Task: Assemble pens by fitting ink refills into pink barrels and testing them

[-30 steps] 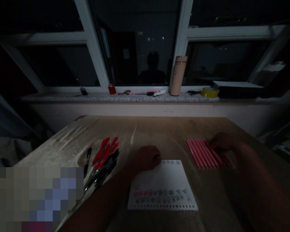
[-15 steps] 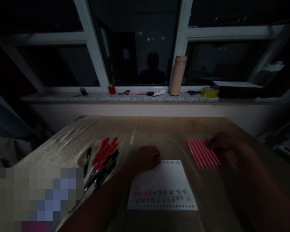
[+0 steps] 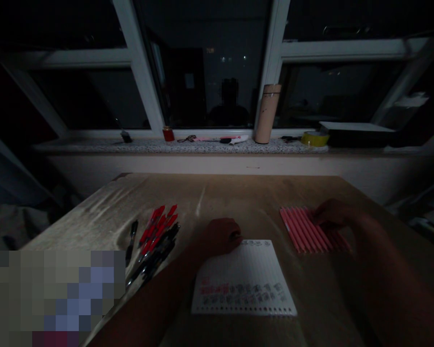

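Observation:
A lined spiral-type notepad page (image 3: 246, 270) lies in front of me, with rows of red and black marks along its lower part and a few at its top. My left hand (image 3: 222, 235) rests at the page's upper left corner, its fingers curled in. On the right, a row of pink pencils (image 3: 301, 230) lies side by side on the table. My right hand (image 3: 334, 214) reaches over the right part of this row, fingers bent down and closed at the pencils' upper ends. Dimness hides the exact fingertip contact.
Red pens (image 3: 159, 224) and black pens (image 3: 155, 260) lie in a bunch left of my left forearm, with a single black pen (image 3: 131, 240) beside them. Along the windowsill stand a pinkish flask (image 3: 267, 115), a small red jar (image 3: 168, 134) and yellow tape (image 3: 314, 139). The brown table (image 3: 238, 193) meets the wall below.
Hardly anything differs. Both hands keep their places at the page and the pink pencils; the whole view has shifted very slightly.

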The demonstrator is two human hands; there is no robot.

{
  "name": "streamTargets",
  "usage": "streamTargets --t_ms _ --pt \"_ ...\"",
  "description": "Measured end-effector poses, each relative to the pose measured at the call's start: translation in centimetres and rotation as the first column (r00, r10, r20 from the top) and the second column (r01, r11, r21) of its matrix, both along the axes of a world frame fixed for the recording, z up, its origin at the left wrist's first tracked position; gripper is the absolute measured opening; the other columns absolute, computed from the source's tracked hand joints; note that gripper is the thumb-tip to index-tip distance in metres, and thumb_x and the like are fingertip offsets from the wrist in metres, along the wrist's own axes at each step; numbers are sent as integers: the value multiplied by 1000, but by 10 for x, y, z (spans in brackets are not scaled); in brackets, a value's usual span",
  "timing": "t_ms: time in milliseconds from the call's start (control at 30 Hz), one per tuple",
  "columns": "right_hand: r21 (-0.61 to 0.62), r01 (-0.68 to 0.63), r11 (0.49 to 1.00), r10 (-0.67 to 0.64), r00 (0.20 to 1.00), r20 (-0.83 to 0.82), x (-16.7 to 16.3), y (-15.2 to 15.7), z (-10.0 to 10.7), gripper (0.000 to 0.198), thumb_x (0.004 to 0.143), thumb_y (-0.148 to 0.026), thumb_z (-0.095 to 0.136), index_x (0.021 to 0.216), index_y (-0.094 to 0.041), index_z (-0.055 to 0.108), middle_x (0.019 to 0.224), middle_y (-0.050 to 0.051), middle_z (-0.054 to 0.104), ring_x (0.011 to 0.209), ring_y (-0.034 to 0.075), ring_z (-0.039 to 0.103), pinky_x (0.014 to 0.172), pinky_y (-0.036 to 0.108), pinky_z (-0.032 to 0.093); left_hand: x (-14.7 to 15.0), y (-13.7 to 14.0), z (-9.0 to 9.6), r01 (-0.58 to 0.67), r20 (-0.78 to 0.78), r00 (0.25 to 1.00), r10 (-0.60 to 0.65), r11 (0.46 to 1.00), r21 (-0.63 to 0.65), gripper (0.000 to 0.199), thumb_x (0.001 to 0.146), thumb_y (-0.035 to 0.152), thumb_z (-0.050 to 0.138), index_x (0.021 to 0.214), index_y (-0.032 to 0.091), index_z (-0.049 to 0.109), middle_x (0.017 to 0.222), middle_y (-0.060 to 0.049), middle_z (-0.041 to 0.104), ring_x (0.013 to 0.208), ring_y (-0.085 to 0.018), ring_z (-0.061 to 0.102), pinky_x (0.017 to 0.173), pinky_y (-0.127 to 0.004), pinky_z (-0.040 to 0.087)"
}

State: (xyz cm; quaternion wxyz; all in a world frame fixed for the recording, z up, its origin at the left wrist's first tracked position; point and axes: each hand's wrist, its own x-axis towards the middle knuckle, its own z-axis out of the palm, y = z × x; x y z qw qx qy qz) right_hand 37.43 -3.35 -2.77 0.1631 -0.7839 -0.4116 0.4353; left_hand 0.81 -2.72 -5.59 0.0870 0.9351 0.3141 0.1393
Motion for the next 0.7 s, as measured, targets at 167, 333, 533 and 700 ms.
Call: streamTargets --t_ms 167,333,533,700 --pt "-5 -29 1000 29 1000 -6 1 1 0 9 55 -8 69 51 -12 62 48 3 59 47 13 58 46 21 52 1 1 -2 -7 2 1000 7 1000 8 20 82 33 51 83 17 63 79 -3 61 72 -14 56 68 -26 41" --pt "3 -30 1000 30 999 18 -1 -1 4 10 56 -8 68 50 -12 62 48 3 58 45 12 56 46 22 51 0 2 -4 -3 13 1000 3 1000 14 19 82 32 50 82 17 62 79 -3 61 73 -14 56 68 -26 41" --pt "-3 -73 997 73 997 28 5 2 -1 6 56 -10 68 54 -13 63 51 4 60 49 14 59 48 22 52 0 2 -5 -11 0 1000 11 1000 1 19 81 32 51 83 17 62 80 -4 61 73 -15 57 69 -27 41" --pt "5 -62 998 62 997 37 3 1 0 9 55 -8 66 54 -15 61 52 3 60 51 14 59 49 23 53 1 1 -1 -3 7 1000 3 1000 -9 20 82 32 50 84 17 62 82 -4 61 75 -15 57 69 -27 42"
